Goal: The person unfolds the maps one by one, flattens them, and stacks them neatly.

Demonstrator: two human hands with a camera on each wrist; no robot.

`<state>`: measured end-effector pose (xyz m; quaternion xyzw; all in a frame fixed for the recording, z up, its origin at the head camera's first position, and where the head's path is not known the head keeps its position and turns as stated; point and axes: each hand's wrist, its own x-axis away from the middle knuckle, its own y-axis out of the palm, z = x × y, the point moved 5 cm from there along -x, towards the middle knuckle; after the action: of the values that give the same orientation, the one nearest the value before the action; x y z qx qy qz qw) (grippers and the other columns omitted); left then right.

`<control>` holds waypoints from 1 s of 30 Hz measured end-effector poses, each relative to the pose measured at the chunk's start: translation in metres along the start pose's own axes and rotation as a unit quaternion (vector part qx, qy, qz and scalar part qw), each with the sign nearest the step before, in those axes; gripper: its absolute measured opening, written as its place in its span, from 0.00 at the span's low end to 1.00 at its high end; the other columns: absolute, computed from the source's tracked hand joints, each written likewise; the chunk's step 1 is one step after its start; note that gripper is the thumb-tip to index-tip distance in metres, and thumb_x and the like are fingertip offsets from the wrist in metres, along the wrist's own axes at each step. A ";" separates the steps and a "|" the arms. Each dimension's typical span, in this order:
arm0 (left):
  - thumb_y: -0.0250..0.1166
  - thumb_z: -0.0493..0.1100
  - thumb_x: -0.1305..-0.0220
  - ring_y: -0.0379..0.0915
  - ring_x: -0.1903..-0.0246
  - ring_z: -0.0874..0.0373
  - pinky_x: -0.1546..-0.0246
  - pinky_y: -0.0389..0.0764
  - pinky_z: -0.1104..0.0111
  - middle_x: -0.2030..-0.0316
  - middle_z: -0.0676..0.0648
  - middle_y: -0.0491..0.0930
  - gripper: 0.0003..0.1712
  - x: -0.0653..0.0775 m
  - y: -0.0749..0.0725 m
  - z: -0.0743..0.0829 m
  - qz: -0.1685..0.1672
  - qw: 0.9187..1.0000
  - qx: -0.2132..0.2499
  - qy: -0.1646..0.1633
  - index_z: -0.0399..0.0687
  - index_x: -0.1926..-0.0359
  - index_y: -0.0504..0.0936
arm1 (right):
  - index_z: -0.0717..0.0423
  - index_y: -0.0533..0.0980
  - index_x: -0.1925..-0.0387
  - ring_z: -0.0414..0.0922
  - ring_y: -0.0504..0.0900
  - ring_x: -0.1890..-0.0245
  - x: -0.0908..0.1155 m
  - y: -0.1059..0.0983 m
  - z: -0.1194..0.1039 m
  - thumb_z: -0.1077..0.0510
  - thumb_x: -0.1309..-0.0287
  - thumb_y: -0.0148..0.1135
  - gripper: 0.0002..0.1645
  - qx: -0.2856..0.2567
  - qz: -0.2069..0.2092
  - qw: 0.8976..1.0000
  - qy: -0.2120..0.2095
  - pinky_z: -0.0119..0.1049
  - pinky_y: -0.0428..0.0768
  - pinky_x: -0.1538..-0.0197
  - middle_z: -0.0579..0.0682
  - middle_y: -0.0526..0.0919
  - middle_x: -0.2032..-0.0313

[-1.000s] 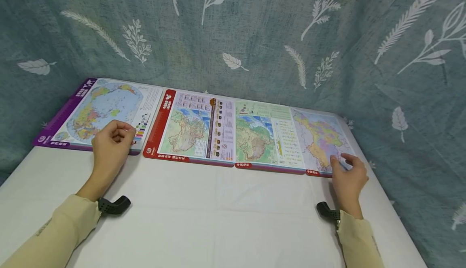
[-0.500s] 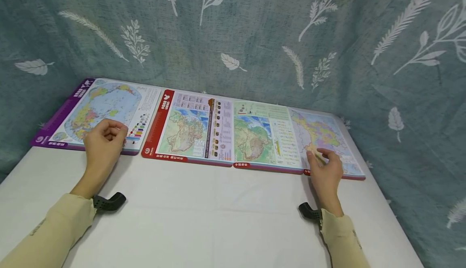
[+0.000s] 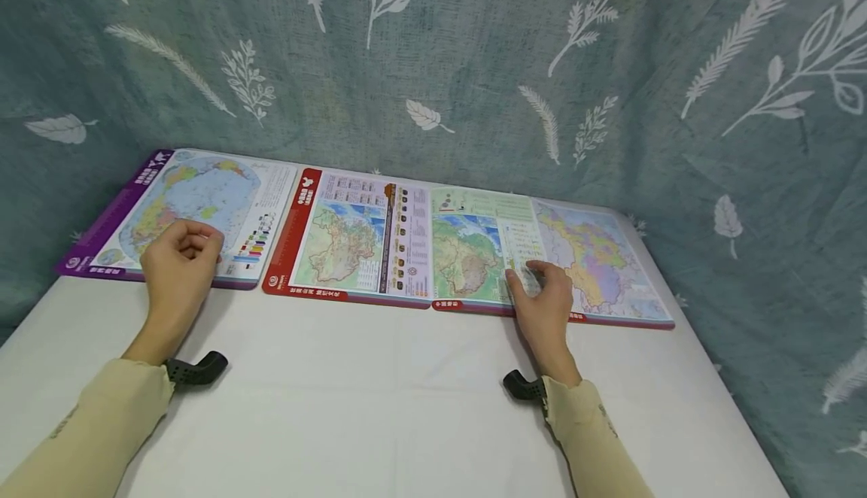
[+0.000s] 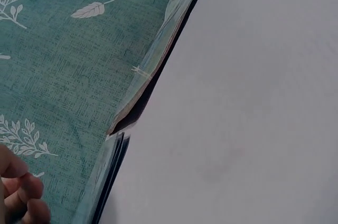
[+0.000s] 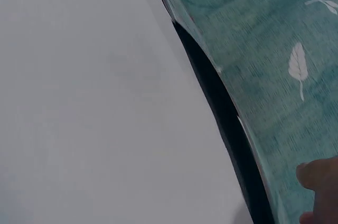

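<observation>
My left hand (image 3: 177, 257) is over the near side of a purple-bordered world map (image 3: 210, 189) at the table's far left. Its fingers curl loosely, with the thumb close to the index fingertip and nothing visible between them. Beside that map lies an unfolded map of China (image 3: 345, 242) with a red left border and three panels. Over the join of its middle and right panels is my right hand (image 3: 545, 299), thumb and index finger spread apart and holding nothing. In the right wrist view, the map's near edge (image 5: 211, 86) appears slightly raised above the table.
A white-covered table (image 3: 379, 408) stretches toward me in front of the maps. Green cloth (image 3: 379, 84) with white leaf prints hangs close behind them and along the right side. Each wrist carries a black camera mount (image 3: 196, 368).
My right hand has moved left across the unfolded map, from its right panel to the join with the middle panel. My left hand has shifted slightly left.
</observation>
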<state>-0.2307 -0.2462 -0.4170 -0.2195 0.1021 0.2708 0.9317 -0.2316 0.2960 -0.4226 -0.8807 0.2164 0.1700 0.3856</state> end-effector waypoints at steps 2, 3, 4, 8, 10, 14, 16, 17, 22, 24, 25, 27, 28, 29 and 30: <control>0.65 0.44 0.27 0.72 0.80 0.72 0.76 0.70 0.82 0.79 0.67 0.76 0.08 0.000 -0.001 -0.002 0.005 1.000 0.000 -0.004 0.43 0.58 0.83 | 0.67 0.79 0.44 0.63 0.74 0.43 0.002 0.008 -0.009 0.53 0.36 0.74 0.27 -0.004 -0.007 1.000 -0.010 0.56 0.66 0.37 0.64 0.82 0.46; 0.65 0.45 0.28 0.72 0.80 0.72 0.76 0.70 0.82 0.79 0.68 0.76 0.09 -0.001 -0.002 -0.003 0.008 1.000 0.000 -0.006 0.43 0.58 0.83 | 0.67 0.79 0.44 0.63 0.74 0.43 0.004 0.012 -0.014 0.53 0.36 0.74 0.27 -0.004 -0.010 1.000 -0.013 0.55 0.67 0.38 0.64 0.82 0.46; 0.65 0.45 0.28 0.72 0.80 0.72 0.76 0.70 0.82 0.79 0.68 0.76 0.09 -0.001 -0.003 -0.003 0.011 1.000 0.000 -0.008 0.44 0.59 0.83 | 0.67 0.79 0.44 0.62 0.74 0.44 0.005 0.016 -0.018 0.53 0.37 0.74 0.27 -0.005 -0.012 1.000 -0.017 0.55 0.67 0.39 0.64 0.82 0.47; 0.65 0.45 0.28 0.71 0.81 0.73 0.77 0.69 0.82 0.80 0.70 0.75 0.06 -0.006 -0.006 -0.007 0.020 1.000 0.003 -0.016 0.48 0.60 0.83 | 0.66 0.78 0.44 0.61 0.74 0.44 0.009 0.031 -0.034 0.53 0.37 0.74 0.27 -0.007 -0.020 0.999 -0.029 0.53 0.68 0.38 0.63 0.82 0.46; 0.65 0.45 0.28 0.71 0.81 0.73 0.77 0.70 0.82 0.80 0.70 0.75 0.05 -0.008 -0.008 -0.009 0.026 0.999 0.005 -0.020 0.50 0.61 0.83 | 0.65 0.78 0.44 0.60 0.74 0.43 0.011 0.038 -0.044 0.52 0.37 0.74 0.27 -0.013 -0.023 0.999 -0.037 0.52 0.68 0.38 0.62 0.82 0.46; 0.65 0.46 0.28 0.71 0.80 0.74 0.76 0.70 0.82 0.80 0.72 0.75 0.04 -0.011 -0.014 -0.014 0.034 0.999 -0.006 -0.035 0.52 0.60 0.82 | 0.65 0.79 0.45 0.60 0.75 0.44 0.016 0.055 -0.064 0.51 0.38 0.75 0.27 -0.025 -0.022 0.997 -0.066 0.53 0.70 0.38 0.61 0.83 0.48; 0.65 0.46 0.28 0.71 0.80 0.74 0.76 0.70 0.83 0.80 0.73 0.74 0.06 -0.013 -0.017 -0.015 0.036 0.998 -0.011 -0.042 0.49 0.58 0.83 | 0.65 0.79 0.46 0.60 0.76 0.46 0.019 0.063 -0.074 0.52 0.38 0.75 0.27 -0.030 -0.019 0.996 -0.082 0.53 0.71 0.40 0.61 0.83 0.49; 0.65 0.46 0.28 0.71 0.79 0.74 0.76 0.70 0.83 0.79 0.73 0.74 0.07 -0.013 -0.018 -0.016 0.037 0.998 -0.013 -0.046 0.48 0.57 0.83 | 0.65 0.79 0.47 0.60 0.76 0.46 0.020 0.067 -0.079 0.52 0.39 0.75 0.27 -0.032 -0.017 0.995 -0.089 0.53 0.71 0.40 0.61 0.83 0.49; 0.64 0.47 0.28 0.71 0.76 0.73 0.72 0.69 0.83 0.77 0.73 0.73 0.11 -0.016 -0.025 -0.019 0.047 0.997 -0.027 -0.055 0.44 0.53 0.84 | 0.64 0.79 0.47 0.58 0.76 0.47 0.028 0.087 -0.101 0.51 0.38 0.75 0.26 -0.036 -0.029 0.993 -0.105 0.53 0.72 0.41 0.59 0.83 0.49; 0.64 0.48 0.28 0.70 0.75 0.73 0.69 0.69 0.81 0.77 0.73 0.72 0.11 -0.017 -0.028 -0.020 0.057 0.996 -0.033 -0.063 0.46 0.55 0.85 | 0.64 0.79 0.46 0.58 0.76 0.47 0.032 0.095 -0.110 0.51 0.38 0.75 0.26 -0.039 -0.038 0.993 -0.106 0.53 0.72 0.42 0.59 0.83 0.48; 0.64 0.48 0.28 0.70 0.74 0.73 0.67 0.68 0.80 0.76 0.72 0.72 0.09 -0.018 -0.029 -0.021 0.060 0.995 -0.034 -0.069 0.49 0.57 0.85 | 0.63 0.79 0.46 0.58 0.76 0.48 0.034 0.098 -0.114 0.51 0.38 0.75 0.26 -0.042 -0.042 0.992 -0.107 0.53 0.72 0.42 0.59 0.83 0.48; 0.64 0.49 0.29 0.68 0.73 0.73 0.59 0.67 0.77 0.76 0.72 0.71 0.07 -0.020 -0.033 -0.023 0.072 0.994 -0.036 -0.079 0.52 0.60 0.85 | 0.63 0.79 0.46 0.57 0.75 0.48 0.037 0.105 -0.122 0.51 0.39 0.75 0.26 -0.048 -0.050 0.992 -0.106 0.52 0.73 0.44 0.58 0.83 0.47; 0.64 0.49 0.30 0.68 0.72 0.73 0.56 0.65 0.75 0.76 0.71 0.71 0.07 -0.020 -0.034 -0.024 0.077 0.993 -0.036 -0.083 0.53 0.61 0.85 | 0.63 0.79 0.46 0.57 0.75 0.49 0.038 0.108 -0.125 0.51 0.39 0.75 0.26 -0.051 -0.054 0.992 -0.104 0.52 0.73 0.45 0.58 0.83 0.47; 0.64 0.49 0.30 0.66 0.71 0.73 0.53 0.64 0.73 0.75 0.71 0.70 0.07 -0.021 -0.036 -0.025 0.078 0.992 -0.034 -0.089 0.53 0.61 0.85 | 0.62 0.79 0.46 0.56 0.75 0.49 0.039 0.111 -0.129 0.51 0.39 0.75 0.26 -0.054 -0.057 0.992 -0.102 0.52 0.74 0.45 0.58 0.83 0.47; 0.64 0.49 0.30 0.65 0.69 0.75 0.50 0.61 0.72 0.75 0.70 0.70 0.07 -0.022 -0.037 -0.025 0.079 0.992 -0.035 -0.094 0.52 0.61 0.85 | 0.63 0.79 0.46 0.56 0.76 0.49 0.040 0.113 -0.132 0.51 0.39 0.75 0.26 -0.056 -0.059 0.992 -0.101 0.51 0.74 0.46 0.58 0.83 0.47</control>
<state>-0.2303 -0.2961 -0.4195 -0.2167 0.0218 0.3667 0.9045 -0.2379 0.1179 -0.4247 -0.8906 0.1140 0.2464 0.3649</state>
